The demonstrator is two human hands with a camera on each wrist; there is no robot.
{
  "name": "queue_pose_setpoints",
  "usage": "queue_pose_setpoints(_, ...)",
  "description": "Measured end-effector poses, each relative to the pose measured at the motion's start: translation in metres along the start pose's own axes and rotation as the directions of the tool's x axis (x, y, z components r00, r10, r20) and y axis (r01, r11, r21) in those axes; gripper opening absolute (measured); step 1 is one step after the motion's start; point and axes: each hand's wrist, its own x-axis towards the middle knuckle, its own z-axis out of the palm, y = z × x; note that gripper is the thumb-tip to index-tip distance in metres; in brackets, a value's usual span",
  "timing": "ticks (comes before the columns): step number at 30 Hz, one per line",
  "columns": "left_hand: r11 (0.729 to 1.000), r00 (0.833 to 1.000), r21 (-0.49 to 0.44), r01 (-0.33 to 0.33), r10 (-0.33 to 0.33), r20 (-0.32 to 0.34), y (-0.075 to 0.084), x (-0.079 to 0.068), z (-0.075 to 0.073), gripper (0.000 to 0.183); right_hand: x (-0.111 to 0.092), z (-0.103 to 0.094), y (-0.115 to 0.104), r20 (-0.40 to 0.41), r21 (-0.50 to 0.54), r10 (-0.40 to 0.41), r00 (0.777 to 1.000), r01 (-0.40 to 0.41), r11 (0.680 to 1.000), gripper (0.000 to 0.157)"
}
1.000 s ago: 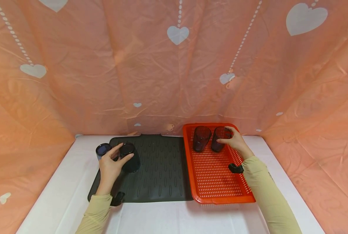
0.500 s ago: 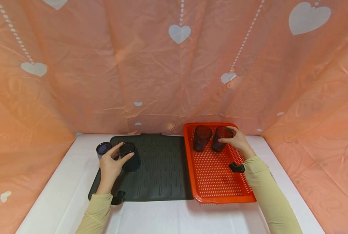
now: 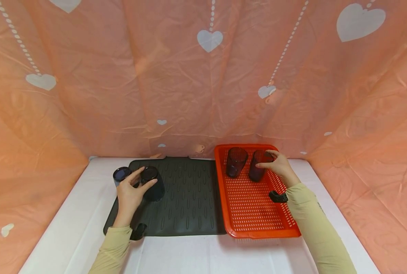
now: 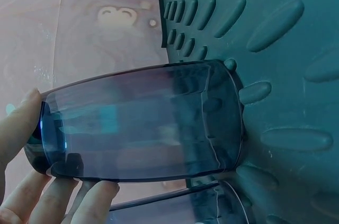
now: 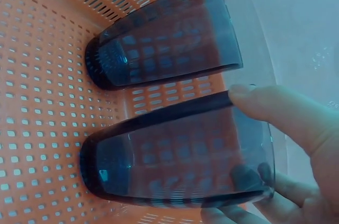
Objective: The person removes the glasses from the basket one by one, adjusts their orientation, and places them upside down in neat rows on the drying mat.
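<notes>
My left hand [image 3: 129, 195] holds a dark tinted glass [image 3: 155, 189] near its base, thumb on one side and fingers on the other. That glass stands upside down on the dark ribbed drying mat [image 3: 186, 201], its rim against the mat in the left wrist view. Beside it is a second glass [image 3: 122, 174], partly hidden behind my fingers. In the orange-red basket [image 3: 225, 205], my right hand [image 3: 279, 167] grips another tinted glass [image 5: 180, 155] near the rim, thumb and fingers on opposite sides. It is mouth up, close over the perforated bottom. To its left stands a similar upright glass [image 3: 236, 163].
The basket stands at the mat's right edge, its rim raised above it. Both rest on a white-covered table [image 3: 176, 255]. An orange curtain [image 3: 176, 83] with white hearts encloses the back and sides.
My right hand and its glass have shifted slightly toward the near side of the basket. The left hand and its glass stay in place.
</notes>
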Motion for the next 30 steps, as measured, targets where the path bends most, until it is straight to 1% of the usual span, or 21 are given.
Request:
queue_pose_setpoints(6, 1.000, 1.000, 0.005, 0.001, -0.001, 0.000, -0.001, -0.001, 0.000, 0.061, -0.005, -0.003, -0.003, 0.010, 0.010, -0.010, 1.000, 0.010, 1.000, 0.086)
queue_pose_setpoints(14, 1.000, 1.000, 0.005, -0.004, 0.005, -0.003, 0.000, 0.000, 0.001, 0.060, -0.017, -0.008, -0.014, 0.009, 0.049, -0.011, 1.000, 0.011, 0.999, 0.088)
queue_pose_setpoints(21, 1.000, 1.000, -0.012, -0.001, 0.001, 0.002, 0.000, 0.000, 0.001, 0.061, -0.029, -0.013, -0.027, -0.016, 0.007, -0.037, 0.999, 0.037, 0.999, 0.085)
queue_pose_setpoints(27, 1.000, 1.000, -0.012, -0.001, 0.001, 0.004, 0.001, 0.000, 0.001, 0.061, -0.038, -0.016, -0.035, -0.024, 0.041, -0.046, 0.999, 0.047, 0.998, 0.087)
queue_pose_setpoints(30, 1.000, 1.000, -0.009, 0.000, 0.000, 0.002, 0.001, -0.001, 0.000, 0.061, -0.043, -0.017, -0.040, -0.029, 0.048, -0.064, 0.998, 0.065, 0.997, 0.086)
